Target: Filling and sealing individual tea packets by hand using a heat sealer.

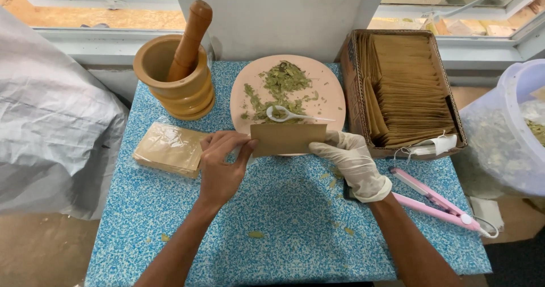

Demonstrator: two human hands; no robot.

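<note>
Presently, both hands hold one brown paper pouch (288, 139) over the near rim of a pink plate (329, 80).

Bare left hand (222, 165) pinches the pouch's left edge with closed fingers; gloved right hand (353, 161) grips its right edge likewise. Plate carries dried green leaves (281, 85) and a white plastic spoon (290, 115). Wooden mortar (176, 80) with pestle (190, 37) stands at rear left. Bagged pouch stack (168, 148) lies just beside the left hand. Cardboard box of pouches (406, 91) sits right; pink heat sealer (434, 200) lies near the right wrist on the blue speckled table (284, 219).
</note>
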